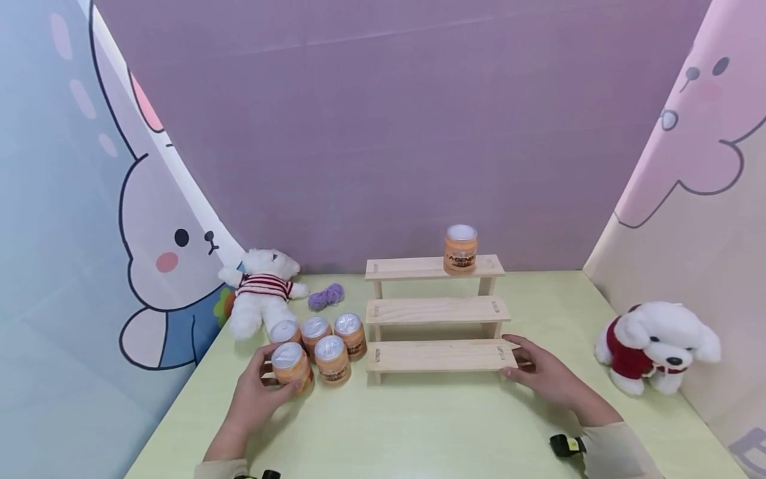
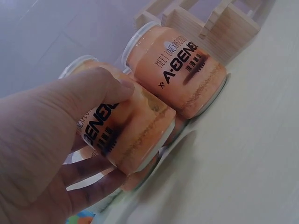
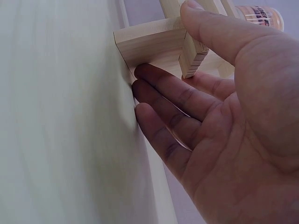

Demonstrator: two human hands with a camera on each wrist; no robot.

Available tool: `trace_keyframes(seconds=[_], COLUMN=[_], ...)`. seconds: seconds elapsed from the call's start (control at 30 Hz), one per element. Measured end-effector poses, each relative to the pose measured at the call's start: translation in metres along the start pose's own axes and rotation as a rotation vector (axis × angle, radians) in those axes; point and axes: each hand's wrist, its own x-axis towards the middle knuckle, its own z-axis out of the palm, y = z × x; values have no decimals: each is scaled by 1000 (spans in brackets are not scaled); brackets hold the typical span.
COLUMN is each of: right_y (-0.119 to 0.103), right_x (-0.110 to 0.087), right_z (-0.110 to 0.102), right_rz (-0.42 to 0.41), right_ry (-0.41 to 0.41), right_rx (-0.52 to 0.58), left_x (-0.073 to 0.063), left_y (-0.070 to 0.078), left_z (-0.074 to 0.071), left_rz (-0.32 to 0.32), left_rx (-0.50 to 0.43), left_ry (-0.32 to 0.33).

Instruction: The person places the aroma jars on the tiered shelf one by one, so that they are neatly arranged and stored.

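Note:
In the head view my left hand (image 1: 257,399) grips an orange can (image 1: 292,369) with a pale top, thumb on the near side and fingers round the far side. The left wrist view shows this printed can (image 2: 135,135) beside another orange can (image 2: 175,70); whether its base touches the table I cannot tell. Several more orange cans (image 1: 332,360) stand close behind it. My right hand (image 1: 547,376) pinches the right end of the lowest step of a three-step wooden shelf (image 1: 439,357). One orange can (image 1: 461,249) stands upright on the top step, right of its middle.
A white plush toy in a striped top (image 1: 263,293) lies at the back left, near a purple yarn bundle (image 1: 326,297). At the right sits a white plush dog (image 1: 658,346) in red. Fabric walls surround the pale green table (image 1: 419,432).

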Motion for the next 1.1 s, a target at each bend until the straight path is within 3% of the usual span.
trace_keyframes(seconds=[0.2, 0.53, 0.9, 1.1], right_y=[0, -2, -2, -3], right_x=[0, 0, -1, -1], right_z=[1, 0, 0, 1], right_rz=[5, 14, 16, 11], right_ry=[0, 4, 12, 7], right_rx=[1, -18, -27, -24], left_x=[1, 4, 8, 14], left_y=[7, 31, 49, 66], left_z=[-2, -6, -6, -4], left_rz=[21, 101, 114, 159], left_rx=[22, 56, 52, 26], left_ry=[37, 109, 125, 124])
